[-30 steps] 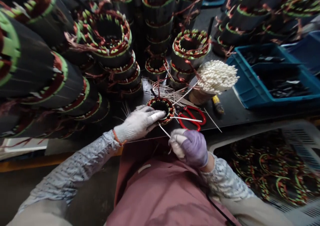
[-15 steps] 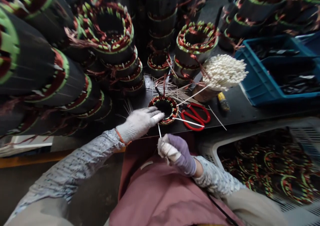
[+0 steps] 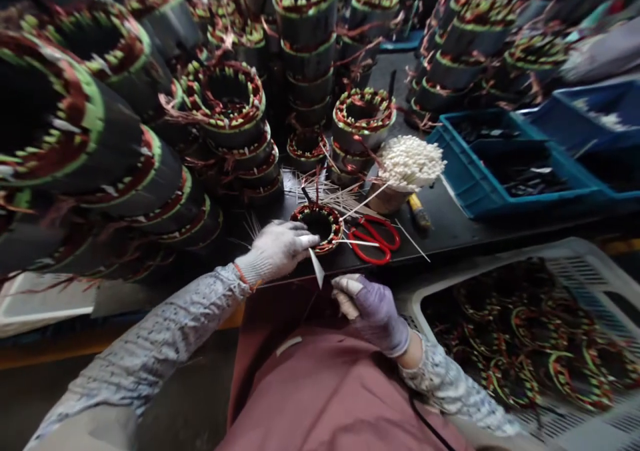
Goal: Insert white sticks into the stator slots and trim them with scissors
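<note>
A small motor stator (image 3: 336, 230), a ring wound with red wire and edged in green, lies near the table's front edge. My left hand (image 3: 280, 246), in a white glove, holds its near left side, fingers over the rim. Thin white ties stick out of the ring; one white tie (image 3: 317, 269) hangs over the edge, smeared by motion. Its tip seems just apart from my right hand (image 3: 367, 311), which is closed in a purple glove with pale fingertips. Whatever those fingers may hold is hidden. Red-handled scissors (image 3: 375, 241) lie right of the stator.
A bundle of white ties (image 3: 411, 163) stands in a pot behind the scissors, beside a yellow-handled tool (image 3: 419, 212). Stacked stators (image 3: 225, 114) crowd the left and back. Blue bins (image 3: 500, 171) stand right; a white crate (image 3: 580, 254) below holds several wound rings.
My right hand has drawn slightly away from the hanging tie, which it seemed to pinch before. The tie now swings, blurred. My left hand stays on the stator; the view has tilted up somewhat.
</note>
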Tool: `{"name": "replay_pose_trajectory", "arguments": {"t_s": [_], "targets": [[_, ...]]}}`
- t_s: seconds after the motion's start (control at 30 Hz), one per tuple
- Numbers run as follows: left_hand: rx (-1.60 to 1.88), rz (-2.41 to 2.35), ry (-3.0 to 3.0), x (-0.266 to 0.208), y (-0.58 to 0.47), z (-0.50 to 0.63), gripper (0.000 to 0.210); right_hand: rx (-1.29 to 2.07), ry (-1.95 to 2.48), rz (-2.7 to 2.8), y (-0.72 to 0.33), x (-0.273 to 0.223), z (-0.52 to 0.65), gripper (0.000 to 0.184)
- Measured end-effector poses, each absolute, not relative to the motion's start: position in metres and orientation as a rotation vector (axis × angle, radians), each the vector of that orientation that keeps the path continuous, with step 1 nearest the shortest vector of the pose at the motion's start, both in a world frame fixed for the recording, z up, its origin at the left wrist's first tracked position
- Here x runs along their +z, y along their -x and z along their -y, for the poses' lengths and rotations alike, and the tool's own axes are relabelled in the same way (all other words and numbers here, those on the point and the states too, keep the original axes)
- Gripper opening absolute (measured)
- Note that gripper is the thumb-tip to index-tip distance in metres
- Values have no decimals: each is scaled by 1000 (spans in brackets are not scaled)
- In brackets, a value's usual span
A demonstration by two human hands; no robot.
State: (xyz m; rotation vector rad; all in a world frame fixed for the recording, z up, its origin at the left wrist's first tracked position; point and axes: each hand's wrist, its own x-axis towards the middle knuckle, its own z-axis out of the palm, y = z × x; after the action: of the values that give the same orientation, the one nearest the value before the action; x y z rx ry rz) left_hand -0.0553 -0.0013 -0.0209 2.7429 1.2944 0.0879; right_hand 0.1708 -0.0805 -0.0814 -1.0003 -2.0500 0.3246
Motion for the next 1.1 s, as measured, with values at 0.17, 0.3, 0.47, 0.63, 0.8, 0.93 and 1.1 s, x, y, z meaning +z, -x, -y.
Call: {"name": "replay_pose_trajectory", "arguments": {"t_s": [0.17, 0.3, 0.47, 0.63, 0.8, 0.93, 1.1], "targets": [[-27, -1443, -2623, -14, 43, 1, 25, 39, 1636, 2186, -201, -89, 35, 28], [-82, -1443, -2681, 1, 37, 18, 40, 115, 1856, 2584, -197, -68, -4, 46], [119, -1641, -2730, -13, 48, 36, 60, 320, 1939, 2698, -206, -57, 1, 61], [183, -1594, -2712, -35, 59, 24, 36, 261, 1750, 2591, -215, -62, 53, 50], [311, -1454, -2773, -39, 62, 18, 34, 164, 1605, 2612, -189, -59, 62, 53], [412, -1399, -2767, -44, 63, 19, 32, 150, 1609, 2639, -176, -53, 45, 51], [447, -1367, -2747, -47, 65, 17, 31, 204, 1536, 2698, -174, -54, 38, 49]]}}
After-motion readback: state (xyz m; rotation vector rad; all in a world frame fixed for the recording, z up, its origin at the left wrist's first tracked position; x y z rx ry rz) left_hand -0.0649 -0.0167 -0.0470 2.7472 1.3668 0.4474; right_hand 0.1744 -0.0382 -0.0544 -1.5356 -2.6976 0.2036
